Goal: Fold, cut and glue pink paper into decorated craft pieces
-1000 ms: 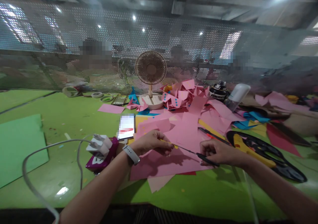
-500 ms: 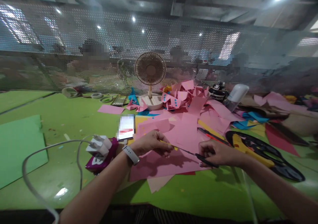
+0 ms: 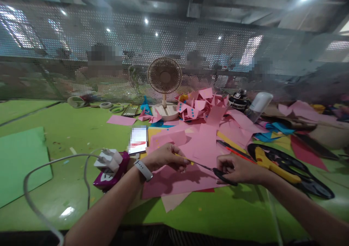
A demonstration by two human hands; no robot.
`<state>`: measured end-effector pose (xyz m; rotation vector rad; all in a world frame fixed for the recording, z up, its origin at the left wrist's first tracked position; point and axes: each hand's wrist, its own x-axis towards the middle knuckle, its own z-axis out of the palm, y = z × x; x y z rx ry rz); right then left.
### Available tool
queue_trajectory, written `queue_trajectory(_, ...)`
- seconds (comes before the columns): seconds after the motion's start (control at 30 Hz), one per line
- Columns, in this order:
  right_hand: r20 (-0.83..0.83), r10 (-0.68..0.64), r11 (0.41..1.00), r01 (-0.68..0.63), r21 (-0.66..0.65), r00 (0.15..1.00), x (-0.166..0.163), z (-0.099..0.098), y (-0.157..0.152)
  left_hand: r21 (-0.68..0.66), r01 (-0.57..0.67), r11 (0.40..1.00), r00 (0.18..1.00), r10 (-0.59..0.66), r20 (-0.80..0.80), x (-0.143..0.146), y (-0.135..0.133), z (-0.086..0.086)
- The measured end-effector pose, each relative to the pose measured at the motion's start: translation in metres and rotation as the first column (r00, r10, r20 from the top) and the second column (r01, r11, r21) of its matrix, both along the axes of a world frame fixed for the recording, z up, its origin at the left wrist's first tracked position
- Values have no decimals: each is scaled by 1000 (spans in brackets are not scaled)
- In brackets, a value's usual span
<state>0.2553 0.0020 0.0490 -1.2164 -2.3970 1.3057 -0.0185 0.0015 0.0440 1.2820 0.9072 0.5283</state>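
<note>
Between the fingers of my left hand [image 3: 170, 157] is a thin strip of yellow paper [image 3: 180, 156], gripped in a pinch. My right hand [image 3: 236, 168] is closed round the black handles of a small pair of scissors [image 3: 225, 176]. The scissors' blades point left and reach the strip beside my left fingertips. Whether the blades are apart is too small to tell. Below both hands lie pink paper sheets [image 3: 174, 184], with a paler piece [image 3: 174, 201] poking out at the front edge.
A lit phone [image 3: 138, 140] and a white plug adapter [image 3: 109, 161] with a cable lie left. Behind stand a fan [image 3: 164, 75] and a heap of folded pink paper [image 3: 201, 104]. A yellow-and-black tool [image 3: 278, 169] lies right. A green sheet [image 3: 24, 162] is far left.
My right hand and the scissors have shifted very slightly left, and the scissors' handle loop shows more. My left hand keeps its place with the yellow strip.
</note>
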Motion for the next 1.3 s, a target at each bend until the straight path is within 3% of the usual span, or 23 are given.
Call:
queue_trajectory(0.47, -33, -7, 999, 8, 34, 999, 1, -6, 0, -6, -17, 1000, 1000, 17, 26, 0, 0, 1)
queue_trajectory(1.3, -6, 20, 999, -20, 47, 1000, 7, 3, -1, 37, -62, 997, 998, 61, 29, -2, 1, -3)
